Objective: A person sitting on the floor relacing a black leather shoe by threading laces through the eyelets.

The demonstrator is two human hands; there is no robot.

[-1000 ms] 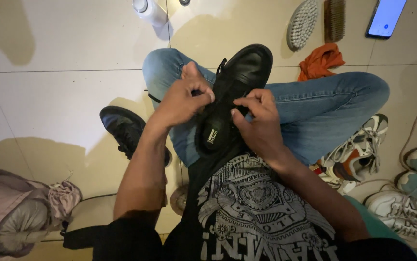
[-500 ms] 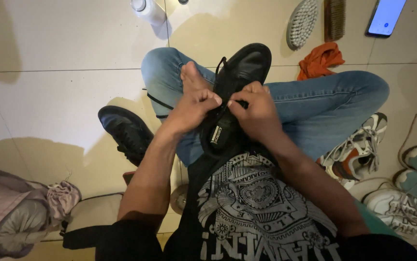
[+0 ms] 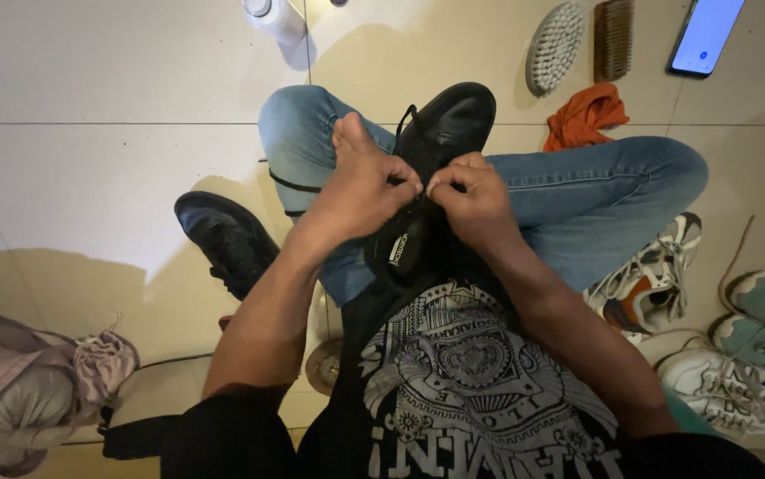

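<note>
Black shoe (image 3: 440, 142) laces pinched by left hand (image 3: 360, 191) and right hand (image 3: 475, 191)

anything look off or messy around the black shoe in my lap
The black shoe looks sound, both hands pinching its laces. Its mate lies apart on the tiles at your left, an orange cloth is crumpled by the brushes, and sneakers are heaped at your right.

Brushes (image 3: 553, 46), phone (image 3: 704, 35) (orange rag (image 3: 584, 115) nearby)
</note>
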